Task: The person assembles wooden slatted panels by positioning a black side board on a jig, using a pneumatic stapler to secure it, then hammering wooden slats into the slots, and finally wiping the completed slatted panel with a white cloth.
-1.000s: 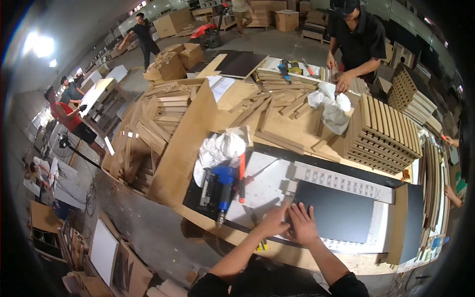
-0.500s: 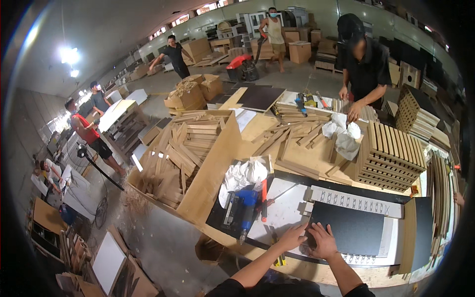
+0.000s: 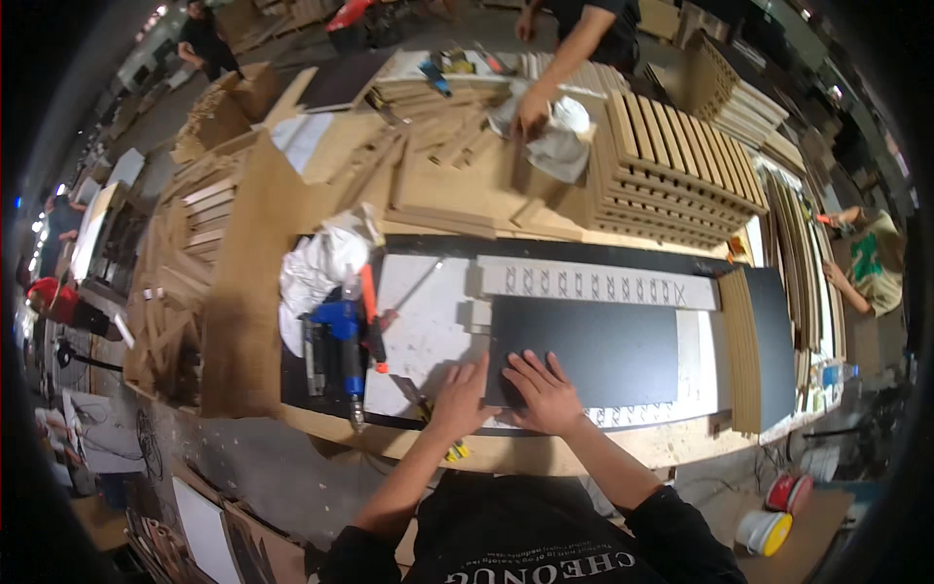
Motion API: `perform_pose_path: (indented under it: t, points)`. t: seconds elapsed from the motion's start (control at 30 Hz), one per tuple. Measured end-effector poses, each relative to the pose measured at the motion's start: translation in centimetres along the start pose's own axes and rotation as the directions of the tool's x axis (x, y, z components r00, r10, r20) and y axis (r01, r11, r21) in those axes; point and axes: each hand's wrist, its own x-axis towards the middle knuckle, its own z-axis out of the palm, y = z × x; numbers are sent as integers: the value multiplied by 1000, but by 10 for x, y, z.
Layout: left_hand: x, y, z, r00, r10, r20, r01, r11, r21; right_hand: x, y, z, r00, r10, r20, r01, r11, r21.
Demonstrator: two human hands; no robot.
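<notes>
Black panel (image 3: 593,341): on white board (image 3: 418,297), beside patterned strip (image 3: 593,282) | right hand (image 3: 545,394): spread flat atop | left hand (image 3: 464,397): at left edge, grip unclear | progress: panel seemingly placed, blue tool (image 3: 341,326) unheld, remainder unclear

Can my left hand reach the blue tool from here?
Probably yes: your left hand is at the edge of the dark panel, and the blue tool lies to the left, past an orange-black tool that hardly blocks it.

"What's under the right hand (image 3: 545,393)?"
"A dark panel (image 3: 603,336); the left hand (image 3: 461,401) is at its left edge."
"And further left?"
"A blue tool (image 3: 342,336), beside crumpled white wrapping (image 3: 326,255)."
</notes>
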Motion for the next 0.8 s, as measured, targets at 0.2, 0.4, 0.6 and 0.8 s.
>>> perform_pose_path:
  t: [0.2, 0.4, 0.6, 0.8]
  points:
    - [4, 5, 0, 1000, 6, -4, -6, 1000, 3, -3, 6, 4, 999, 39, 35, -39, 999, 0]
    - [0, 6, -25, 990, -94, 106, 93, 996, 10, -8, 6, 3, 996, 78, 50, -79, 997, 15]
    - [-17, -87, -71, 936, -130, -327, 230, 928, 292, -6, 5, 3, 997, 75, 32, -76, 996, 36]
    - [-43, -127, -97, 850, -280, -445, 481, 757, 442, -2, 2, 4, 997, 76, 11, -76, 997, 33]
